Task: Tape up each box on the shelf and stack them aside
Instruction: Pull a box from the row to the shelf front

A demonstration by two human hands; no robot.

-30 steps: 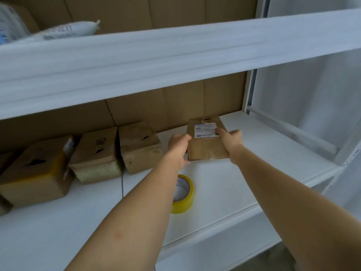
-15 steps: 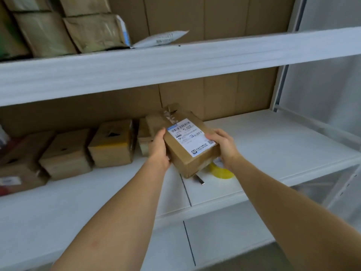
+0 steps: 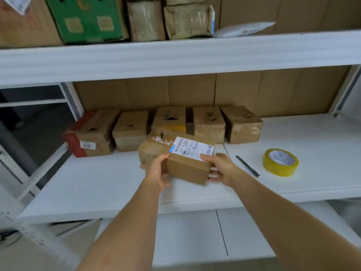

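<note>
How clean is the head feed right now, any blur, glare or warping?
Head view: wide-angle bowing bends the upper shelf edge; soft even light, no harsh glare; the label on the held box is too blurred to read; hands look sharp enough.

Middle shelf (image 3: 97, 184): five boxes (image 3: 168, 122) in a row along the back. Labelled box (image 3: 175, 159) in front of the row, between left hand (image 3: 156, 171) and right hand (image 3: 220, 169). Pen (image 3: 247, 166) just right of it; tape roll (image 3: 280, 162) further right. More boxes (image 3: 146, 18) on upper shelf (image 3: 175, 53).
</note>
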